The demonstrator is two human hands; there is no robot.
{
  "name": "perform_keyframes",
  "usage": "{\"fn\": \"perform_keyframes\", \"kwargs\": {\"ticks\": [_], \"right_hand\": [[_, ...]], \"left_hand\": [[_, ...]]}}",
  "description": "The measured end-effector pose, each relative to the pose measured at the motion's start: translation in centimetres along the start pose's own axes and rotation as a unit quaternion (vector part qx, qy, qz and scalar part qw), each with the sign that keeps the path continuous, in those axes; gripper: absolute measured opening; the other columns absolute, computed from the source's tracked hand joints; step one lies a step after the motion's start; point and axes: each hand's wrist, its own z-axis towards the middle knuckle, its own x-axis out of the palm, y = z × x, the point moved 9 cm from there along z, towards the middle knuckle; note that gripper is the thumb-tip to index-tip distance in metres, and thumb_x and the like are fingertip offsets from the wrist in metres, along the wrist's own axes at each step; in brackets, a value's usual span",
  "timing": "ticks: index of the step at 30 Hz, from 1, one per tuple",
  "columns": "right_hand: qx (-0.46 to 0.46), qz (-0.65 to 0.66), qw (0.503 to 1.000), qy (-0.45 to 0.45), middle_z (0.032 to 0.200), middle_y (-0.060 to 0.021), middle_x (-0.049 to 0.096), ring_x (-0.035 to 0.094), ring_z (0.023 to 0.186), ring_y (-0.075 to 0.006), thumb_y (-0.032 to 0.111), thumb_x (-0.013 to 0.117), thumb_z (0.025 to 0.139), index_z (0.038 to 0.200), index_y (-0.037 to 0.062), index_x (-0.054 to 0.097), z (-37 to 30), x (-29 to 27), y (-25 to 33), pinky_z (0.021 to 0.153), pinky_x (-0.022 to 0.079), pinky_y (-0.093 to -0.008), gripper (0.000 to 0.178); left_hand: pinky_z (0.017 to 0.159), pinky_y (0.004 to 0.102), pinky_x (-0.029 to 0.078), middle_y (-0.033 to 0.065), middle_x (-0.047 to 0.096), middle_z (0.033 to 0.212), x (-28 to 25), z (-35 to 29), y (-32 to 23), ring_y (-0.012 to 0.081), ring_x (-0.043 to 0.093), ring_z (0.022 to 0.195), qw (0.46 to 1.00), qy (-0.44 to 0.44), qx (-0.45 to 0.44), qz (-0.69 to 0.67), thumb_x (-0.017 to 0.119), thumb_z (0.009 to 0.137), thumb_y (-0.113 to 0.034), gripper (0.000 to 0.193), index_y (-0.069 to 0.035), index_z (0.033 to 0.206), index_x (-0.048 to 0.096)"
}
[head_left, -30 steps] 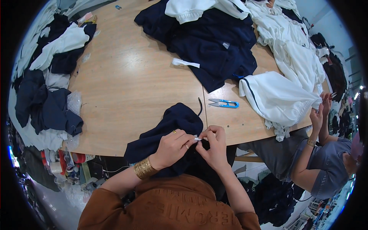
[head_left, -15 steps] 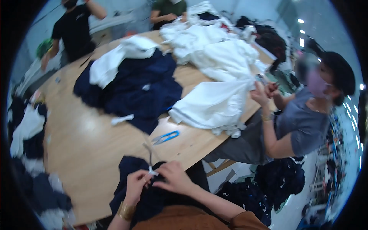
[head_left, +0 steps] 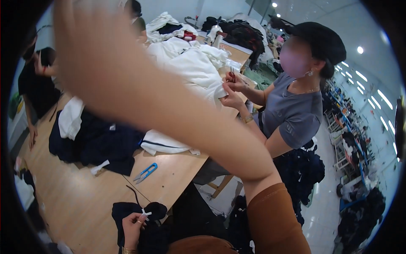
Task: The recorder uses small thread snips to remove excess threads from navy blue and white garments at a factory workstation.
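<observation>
Right hand (head_left: 94,51) off white tab (head_left: 146,213), now raised close to camera, blurred; cannot tell whether fingers wide or narrow, or holding anything. Left hand (head_left: 132,226) alone at tab, thumb and finger pinching it. Tab at navy garment (head_left: 126,210), near table edge; dark cord (head_left: 134,192) extends from there onto table. Blue snips (head_left: 146,173) lie beyond cord, apart from left hand. Judgement: two-handed work on tab interrupted; left pinch keeps tab in place.

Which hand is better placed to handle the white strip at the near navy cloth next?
Probably the left: the left hand pinches the white strip by the navy cloth, while the right hand is raised, blurred, well away from it.
</observation>
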Motion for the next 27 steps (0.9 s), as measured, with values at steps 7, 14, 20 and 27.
{"fn": "perform_keyframes", "kwargs": {"ticks": [7, 14, 20, 27], "right_hand": [[0.078, 0.072, 0.984, -0.143, 0.071, -0.0125, 0.055, 0.054, 0.071, -0.0285, 0.016, 0.057, 0.075, 0.084, -0.0012, 0.059, 2.3, -2.7, -1.6, 0.066, 0.043, -0.0383, 0.019], [0.191, 0.53, 0.681, 0.467, 0.058, -0.0134, 0.056, 0.057, 0.059, -0.035, 0.03, 0.057, 0.08, 0.066, 0.004, 0.059, -24.6, 7.6, 18.2, 0.052, 0.043, -0.0426, 0.03], [0.249, 0.551, 0.619, 0.502, 0.069, -0.0162, 0.059, 0.058, 0.069, -0.0388, 0.027, 0.061, 0.077, 0.083, 0.0002, 0.052, -28.7, 4.3, 22.3, 0.062, 0.046, -0.0445, 0.029], [0.289, 0.524, 0.604, 0.527, 0.084, -0.0163, 0.056, 0.056, 0.081, -0.0362, 0.018, 0.065, 0.075, 0.089, 0.0006, 0.046, -30.1, 3.5, 22.0, 0.068, 0.044, -0.0417, 0.029]], "left_hand": [[0.043, 0.0178, 0.035, 0.0003, 0.054, 0.057, -0.6, -0.4, 1.0, 0.0047, 0.046, 0.047, 0.998, -0.041, 0.029, -0.043, 0.059, 0.085, -0.011, 0.015, 0.0, 0.075, 0.059], [0.053, 0.0199, 0.039, 0.0001, 0.056, 0.069, -1.6, -3.1, -0.7, 0.0064, 0.049, 0.057, 0.997, -0.049, 0.009, -0.064, 0.058, 0.088, -0.016, 0.015, -0.002, 0.084, 0.061], [0.057, 0.0184, 0.036, -0.0031, 0.056, 0.073, -3.3, -4.4, 0.7, 0.0048, 0.046, 0.064, 0.993, -0.029, -0.016, -0.114, 0.055, 0.09, -0.019, 0.017, -0.004, 0.093, 0.064], [0.056, 0.0177, 0.035, -0.003, 0.056, 0.075, -2.8, -4.6, 0.6, 0.0045, 0.046, 0.064, 0.995, -0.016, -0.008, -0.1, 0.054, 0.09, -0.017, 0.018, -0.003, 0.096, 0.064]]}}
